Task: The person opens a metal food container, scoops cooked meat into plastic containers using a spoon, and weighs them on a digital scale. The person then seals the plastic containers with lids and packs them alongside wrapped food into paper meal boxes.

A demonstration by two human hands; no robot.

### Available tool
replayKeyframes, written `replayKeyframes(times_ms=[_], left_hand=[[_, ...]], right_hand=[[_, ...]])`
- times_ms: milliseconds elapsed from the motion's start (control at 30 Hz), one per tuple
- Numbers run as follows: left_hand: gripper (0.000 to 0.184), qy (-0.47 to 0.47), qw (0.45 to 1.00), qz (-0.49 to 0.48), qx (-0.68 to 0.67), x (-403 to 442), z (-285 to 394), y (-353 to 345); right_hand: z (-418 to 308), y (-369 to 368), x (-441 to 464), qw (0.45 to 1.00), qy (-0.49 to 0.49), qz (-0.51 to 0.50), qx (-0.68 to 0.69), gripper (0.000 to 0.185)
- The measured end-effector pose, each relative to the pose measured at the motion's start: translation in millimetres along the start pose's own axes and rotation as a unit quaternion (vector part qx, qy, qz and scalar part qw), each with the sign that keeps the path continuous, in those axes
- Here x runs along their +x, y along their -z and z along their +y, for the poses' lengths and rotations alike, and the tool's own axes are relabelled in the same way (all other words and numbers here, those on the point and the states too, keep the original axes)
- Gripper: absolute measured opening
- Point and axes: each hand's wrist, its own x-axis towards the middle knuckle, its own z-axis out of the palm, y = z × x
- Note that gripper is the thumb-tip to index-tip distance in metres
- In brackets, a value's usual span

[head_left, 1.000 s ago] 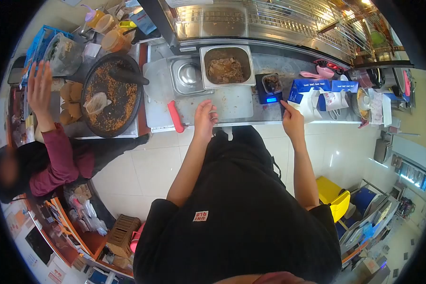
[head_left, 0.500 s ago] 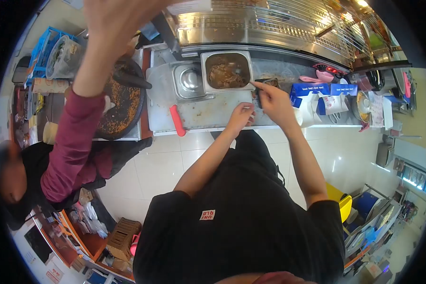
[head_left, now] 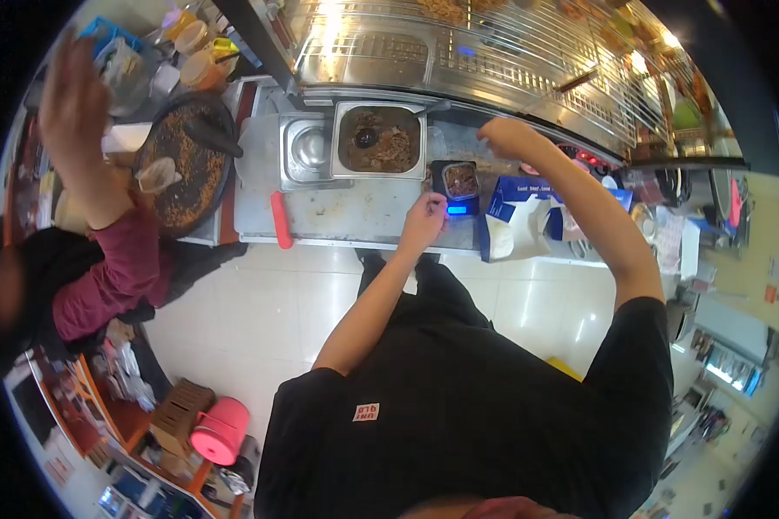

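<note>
My left hand (head_left: 424, 223) is at the front left corner of a small digital scale (head_left: 457, 209) with a lit blue display. Its fingers are curled together, and whatever they may hold is hidden. On the scale sits a small clear container (head_left: 461, 180) of dark brown food. My right hand (head_left: 506, 138) is farther back, over the counter behind and right of the scale, its fingers bent inward; their contents cannot be made out. Left of the scale stands a steel pan (head_left: 336, 143) of brown meat in sauce, with a utensil handle (head_left: 437, 107) at its back right corner.
An empty steel pan (head_left: 290, 156) and a red-handled tool (head_left: 281, 221) lie to the left. Blue and white paper boxes (head_left: 515, 229) stand at right. A co-worker's raised hand (head_left: 74, 112) is beside a large dark pan (head_left: 221, 186). Wire racks (head_left: 493, 52) line the back.
My right hand has moved back and away from the steel pan's edge, uncovering the scale and container. The co-worker's arm has swung left. The whole view has shifted.
</note>
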Motion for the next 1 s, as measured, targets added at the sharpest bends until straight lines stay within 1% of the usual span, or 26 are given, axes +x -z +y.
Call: replayKeyframes(times_ms=[100,133,233,333,433,467,533,633,733,833,933,1000], left_hand=[[0.018,-0.050,0.993,0.087,0.064,18,-6,-19],[0.017,-0.069,0.986,0.121,0.091,23,-4,-24],[0.018,-0.117,0.961,0.215,0.132,20,9,-32],[0.020,-0.085,0.958,0.246,0.123,17,22,-37],[0.021,-0.084,0.948,0.271,0.143,22,20,-41],[0.021,-0.088,0.946,0.275,0.150,21,19,-42],[0.020,-0.097,0.940,0.280,0.169,20,17,-41],[0.019,-0.078,0.943,0.271,0.176,21,14,-41],[0.018,-0.074,0.942,0.268,0.188,23,10,-39],[0.017,-0.087,0.939,0.271,0.193,18,8,-34],[0.017,-0.081,0.940,0.263,0.202,12,7,-27],[0.017,-0.080,0.945,0.264,0.178,7,7,-25]], right_hand=[[-4,-15,27,0.996,0.047,-0.035,-0.069,0.034],[-4,-16,34,0.993,0.081,-0.032,-0.082,0.035],[17,-20,42,0.960,0.136,-0.106,-0.221,0.033],[37,-42,40,0.950,0.180,-0.102,-0.235,0.030],[51,-62,47,0.942,0.182,-0.106,-0.263,0.027],[56,-66,48,0.945,0.184,-0.098,-0.253,0.026],[49,-58,39,0.952,0.188,-0.079,-0.228,0.024],[31,-36,26,0.954,0.187,-0.128,-0.198,0.021],[15,-44,48,0.977,0.173,0.022,-0.120,0.023],[-23,-37,64,0.981,0.151,0.115,-0.047,0.027],[-34,-57,91,0.978,0.171,0.102,-0.059,0.031],[-31,-67,105,0.973,0.169,0.135,-0.085,0.029]])
